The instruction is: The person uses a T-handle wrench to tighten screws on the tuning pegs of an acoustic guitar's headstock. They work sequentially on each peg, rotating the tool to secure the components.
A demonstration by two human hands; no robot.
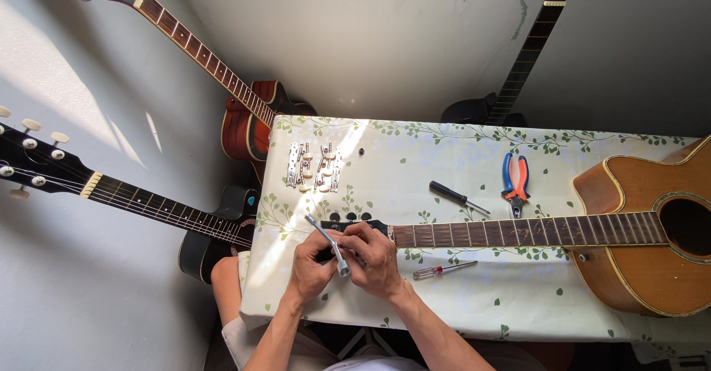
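Leaf-print tablecloth (444, 297) under both hands' (348, 260) grip on guitar headstock (348, 226), wrench (329, 245).

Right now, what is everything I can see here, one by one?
acoustic guitar: one, orange-brown, lying across the table, headstock under the hands
table: one, white cloth with green leaf print
socket wrench: one, silver, held at the headstock
tuner sets: several, silver with cream knobs, near the table's far left corner
pliers: one, red and blue handles, beyond the neck
black screwdriver: one, beyond the neck
red screwdriver: one, clear red handle, nearer than the neck
leaning guitars: four, one red, three black, around the table
left hand: on the wrench
right hand: fingers at the headstock
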